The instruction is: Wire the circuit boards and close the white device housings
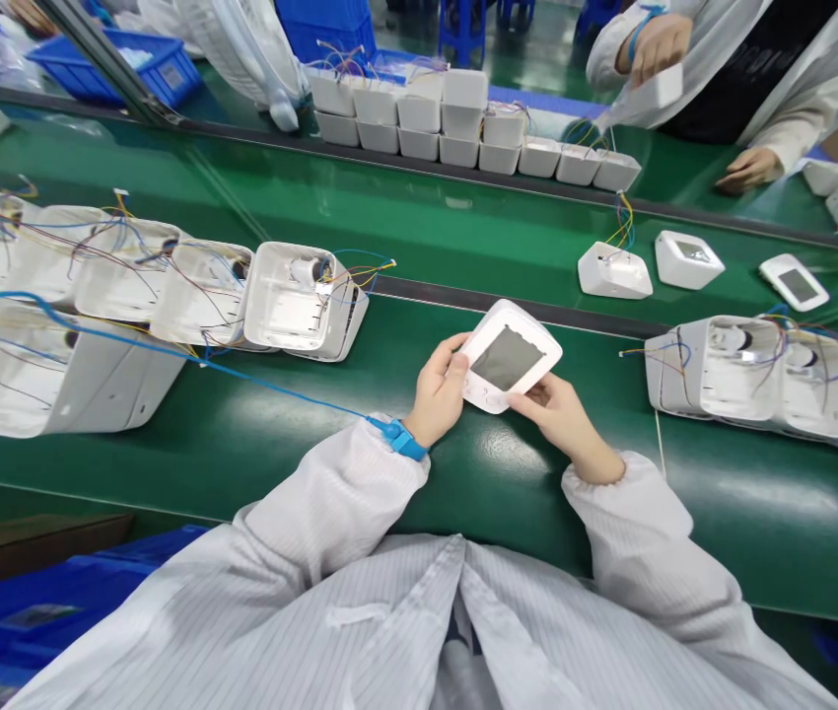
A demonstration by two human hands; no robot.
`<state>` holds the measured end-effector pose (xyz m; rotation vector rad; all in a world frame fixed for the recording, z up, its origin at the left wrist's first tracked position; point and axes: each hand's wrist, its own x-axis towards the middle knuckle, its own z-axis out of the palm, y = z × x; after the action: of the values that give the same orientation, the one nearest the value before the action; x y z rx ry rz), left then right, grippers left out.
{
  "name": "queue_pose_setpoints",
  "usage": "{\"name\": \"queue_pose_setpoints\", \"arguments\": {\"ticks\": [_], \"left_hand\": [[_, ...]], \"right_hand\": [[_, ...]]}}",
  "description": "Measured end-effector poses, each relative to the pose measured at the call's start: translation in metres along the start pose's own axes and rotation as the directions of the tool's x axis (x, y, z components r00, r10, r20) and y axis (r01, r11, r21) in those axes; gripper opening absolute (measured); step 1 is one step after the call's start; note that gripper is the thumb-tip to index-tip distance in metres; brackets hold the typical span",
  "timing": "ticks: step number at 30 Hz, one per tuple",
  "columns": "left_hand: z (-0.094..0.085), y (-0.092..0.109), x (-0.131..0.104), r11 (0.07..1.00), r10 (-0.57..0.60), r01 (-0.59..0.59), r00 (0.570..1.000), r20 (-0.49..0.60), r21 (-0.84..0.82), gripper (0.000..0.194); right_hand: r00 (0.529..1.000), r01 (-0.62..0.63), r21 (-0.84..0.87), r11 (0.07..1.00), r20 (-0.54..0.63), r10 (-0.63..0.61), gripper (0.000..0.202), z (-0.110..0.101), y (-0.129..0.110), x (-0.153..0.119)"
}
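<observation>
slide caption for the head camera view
Two bare hands hold a white rounded plastic device with a grey screen over a green workbench, between rows of open white plastic housings.

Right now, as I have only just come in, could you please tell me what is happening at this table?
A person at the green table is holding a white device with a grey screen, the left hand at its left side and the right hand at its lower right. Open white housings with loose wires stand to the left and right. A blue strap is around the left wrist. Across the table, a co-worker's hand holds a white part.
</observation>
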<state>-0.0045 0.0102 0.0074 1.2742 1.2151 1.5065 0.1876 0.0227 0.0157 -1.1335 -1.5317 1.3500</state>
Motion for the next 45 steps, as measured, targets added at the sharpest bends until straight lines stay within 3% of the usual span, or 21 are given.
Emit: {"name": "queue_pose_setpoints", "arguments": {"ticks": [3, 5, 7, 10, 12, 18, 29, 45], "left_hand": [[0.001, -0.002, 0.003, 1.000, -0.013, 0.012, 0.998, 0.054, 0.026, 0.045], [0.002, -0.004, 0.003, 1.000, 0.009, -0.007, 0.995, 0.099, -0.019, 0.046], [0.002, -0.006, 0.003, 0.996, 0.076, -0.069, 0.990, 0.122, -0.060, 0.058], [0.000, -0.005, 0.002, 0.978, 0.201, -0.207, 0.966, 0.161, 0.018, 0.082], [-0.002, -0.002, 0.001, 0.959, 0.240, -0.266, 0.946, 0.218, 0.099, 0.084], [-0.001, 0.006, -0.003, 0.951, 0.188, -0.234, 0.957, 0.220, 0.203, 0.073], [0.003, 0.006, -0.006, 0.932, 0.241, -0.277, 0.955, 0.171, 0.233, 0.063], [0.003, 0.004, -0.006, 0.931, 0.228, -0.265, 0.959, 0.168, 0.252, 0.063]], "right_hand": [[0.998, 0.021, -0.052, 0.998, -0.058, -0.024, 0.043, 0.003, 0.000, -0.004], [0.978, 0.119, -0.141, 0.983, -0.155, -0.141, 0.041, 0.000, -0.005, -0.007], [0.939, 0.223, -0.289, 0.931, -0.193, -0.285, 0.041, -0.004, -0.012, -0.009], [0.892, 0.368, -0.485, 0.793, -0.056, -0.449, 0.037, -0.007, -0.021, -0.010], [0.871, 0.438, -0.535, 0.722, 0.051, -0.489, 0.035, -0.007, -0.023, -0.011], [0.866, 0.449, -0.608, 0.654, 0.116, -0.487, 0.035, -0.003, -0.020, -0.010], [0.854, 0.444, -0.618, 0.648, 0.073, -0.515, 0.032, -0.002, -0.019, -0.011], [0.878, 0.396, -0.628, 0.670, 0.047, -0.475, 0.034, 0.000, -0.017, -0.012]]}}
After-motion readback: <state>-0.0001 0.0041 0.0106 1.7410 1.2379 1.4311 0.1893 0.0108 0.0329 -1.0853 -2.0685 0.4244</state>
